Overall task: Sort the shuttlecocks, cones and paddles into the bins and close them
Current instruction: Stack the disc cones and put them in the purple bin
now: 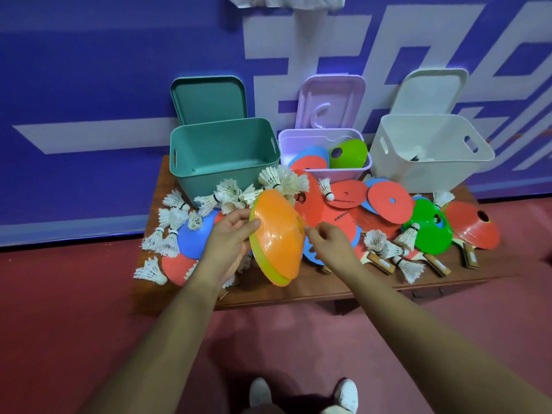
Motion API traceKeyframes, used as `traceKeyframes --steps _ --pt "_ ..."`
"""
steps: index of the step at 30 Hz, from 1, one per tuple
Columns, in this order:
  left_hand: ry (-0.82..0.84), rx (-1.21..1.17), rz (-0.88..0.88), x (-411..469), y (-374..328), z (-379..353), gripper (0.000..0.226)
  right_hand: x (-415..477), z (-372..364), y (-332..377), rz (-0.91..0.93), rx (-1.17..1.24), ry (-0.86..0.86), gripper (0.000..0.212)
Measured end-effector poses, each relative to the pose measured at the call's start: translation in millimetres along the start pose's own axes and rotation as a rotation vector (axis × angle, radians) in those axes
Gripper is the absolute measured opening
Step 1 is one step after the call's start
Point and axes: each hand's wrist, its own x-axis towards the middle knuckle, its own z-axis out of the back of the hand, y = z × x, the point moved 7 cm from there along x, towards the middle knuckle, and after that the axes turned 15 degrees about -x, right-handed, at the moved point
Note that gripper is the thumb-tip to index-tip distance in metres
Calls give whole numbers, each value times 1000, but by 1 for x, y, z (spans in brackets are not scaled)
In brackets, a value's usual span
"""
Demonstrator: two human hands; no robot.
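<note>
My left hand [230,237] grips an orange cone [277,234] nested on a yellow cone [257,258], thumb over the top and fingers beneath. The pair is tilted above the front of the counter [298,289]. My right hand [328,240] sits at the cones' right rim, fingers loosely curled; I cannot tell whether it pinches the rim. Behind stand a green bin [209,174], a purple bin [343,173] holding loose cones [348,153], and a white bin [418,174], all open. White shuttlecocks [173,218] litter the counter's left; paddles [433,262] lie at right front.
</note>
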Motion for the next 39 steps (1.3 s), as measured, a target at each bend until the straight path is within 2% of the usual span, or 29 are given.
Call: traceKeyframes --steps 2,4,6,8,10,14,17,20,26,30,34,39 --pt "3 -22 0 4 -2 2 13 -2 -1 -10 -62 92 34 43" --pt "12 -37 4 8 -3 4 14 -6 -7 -19 -182 194 111 62" --pt "14 -73 10 14 -3 4 16 -10 -20 -28 -337 439 221 76" --pt "17 -115 19 21 -4 1 18 -14 -32 -30 -434 731 334 71" --pt "17 -139 39 29 -2 -3 19 -14 -37 -26 -452 899 391 63" --pt "0 -90 76 44 6 -14 21 2 -24 -20 -378 1104 335 41" --pt "-62 15 51 62 9 -23 26 25 0 -33 -333 1085 245 32" --pt "-90 124 9 88 10 -42 29 56 24 -50 -335 1061 191 33" --pt "-124 177 -14 157 21 -108 31 132 76 -72 -316 994 162 28" --pt "-197 297 -20 213 43 -133 35 195 120 -92 -266 979 144 14" --pt "-260 353 5 256 61 -154 55 249 154 -103 -227 797 75 22" --pt "-335 451 77 326 97 -164 48 320 182 -120 -208 568 -54 26"
